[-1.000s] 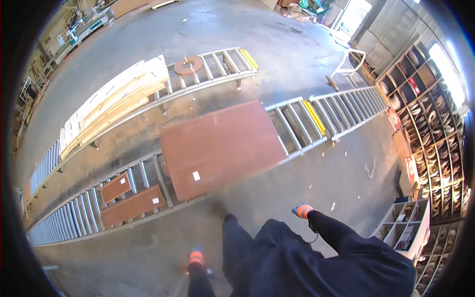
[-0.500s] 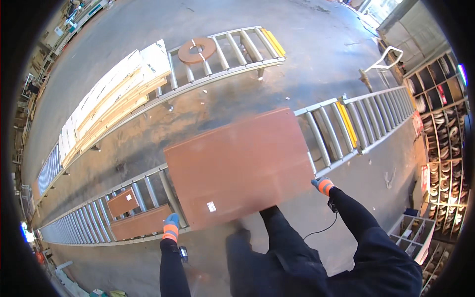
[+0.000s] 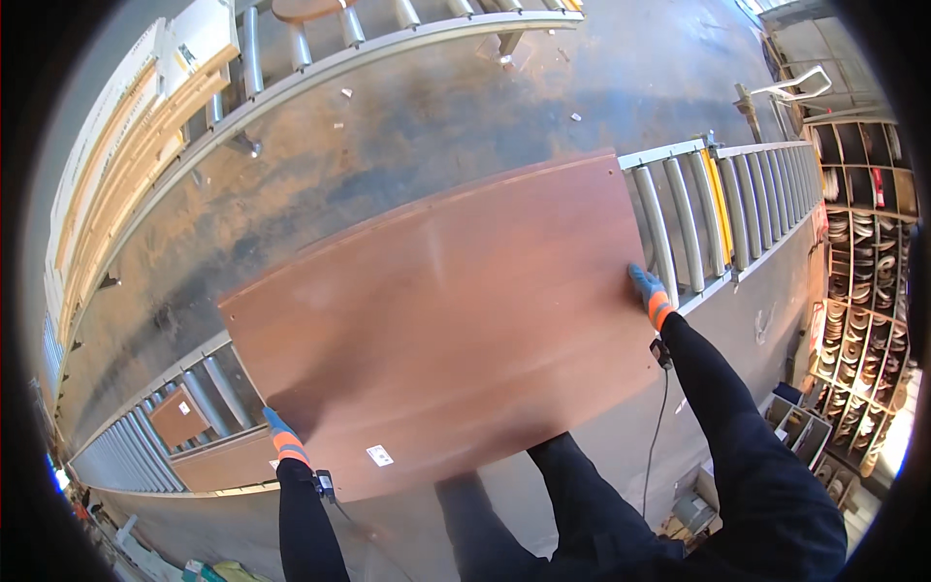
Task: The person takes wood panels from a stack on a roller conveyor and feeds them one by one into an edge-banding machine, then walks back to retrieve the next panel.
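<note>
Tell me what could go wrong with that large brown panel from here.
The large brown panel reaches past the near rail of the roller conveyor, so it might tip toward the person's legs. The left hand, at its left edge beside a smaller brown board, might get pinched. The cable hanging below the right hand could snag.
</note>
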Demonstrator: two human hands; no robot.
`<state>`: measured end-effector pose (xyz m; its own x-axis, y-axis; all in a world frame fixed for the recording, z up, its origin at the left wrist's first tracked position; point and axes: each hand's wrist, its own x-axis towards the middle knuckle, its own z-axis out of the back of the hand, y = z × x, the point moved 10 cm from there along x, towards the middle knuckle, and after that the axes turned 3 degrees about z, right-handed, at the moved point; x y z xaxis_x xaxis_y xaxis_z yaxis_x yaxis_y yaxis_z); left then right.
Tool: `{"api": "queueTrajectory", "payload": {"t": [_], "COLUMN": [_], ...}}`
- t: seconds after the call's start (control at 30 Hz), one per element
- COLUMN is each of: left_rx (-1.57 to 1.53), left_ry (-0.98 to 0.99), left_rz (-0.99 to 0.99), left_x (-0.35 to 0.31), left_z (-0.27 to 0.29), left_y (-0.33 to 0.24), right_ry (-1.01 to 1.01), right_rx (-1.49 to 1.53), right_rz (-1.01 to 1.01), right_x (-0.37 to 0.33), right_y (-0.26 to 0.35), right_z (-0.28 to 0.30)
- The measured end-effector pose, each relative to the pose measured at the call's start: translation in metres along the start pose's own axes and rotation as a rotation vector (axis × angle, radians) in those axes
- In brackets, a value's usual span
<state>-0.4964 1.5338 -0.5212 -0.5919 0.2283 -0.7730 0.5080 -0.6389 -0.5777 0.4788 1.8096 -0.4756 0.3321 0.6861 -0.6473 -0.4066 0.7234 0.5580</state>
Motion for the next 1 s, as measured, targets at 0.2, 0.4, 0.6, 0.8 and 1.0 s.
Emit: {"api": "queueTrajectory", "payload": {"t": [0.2, 0.4, 0.6, 0.8, 1.0], "left_rx": [-0.413, 0.996, 3.010, 3.400, 3.528], "left_ry": [0.453, 0.654, 0.116, -0.096, 0.056], "left_rz": [0.324, -0.619, -0.660, -0.639, -0.554], "left_x": [-0.032, 0.038, -0.036, -0.083, -0.091], "left_z": [-0.106, -0.041, -0.042, -0.067, -0.072], "left_y": [0.045, 0.010, 0.061, -0.012, -0.028], "right_ry": [0.099, -0.022, -0.134, -0.164, -0.106], "right_rx": [0.678, 1.701, 3.141, 2.956, 2.858], "right_rz": [-0.297, -0.249, -0.485, -0.507, -0.813], "right_x": [0.015, 0.024, -0.035, -0.033, 0.022], "right_y": [-0.036, -0.028, 0.012, -0.006, -0.071], "right_z": [0.018, 0.006, 0.060, 0.068, 0.030]}}
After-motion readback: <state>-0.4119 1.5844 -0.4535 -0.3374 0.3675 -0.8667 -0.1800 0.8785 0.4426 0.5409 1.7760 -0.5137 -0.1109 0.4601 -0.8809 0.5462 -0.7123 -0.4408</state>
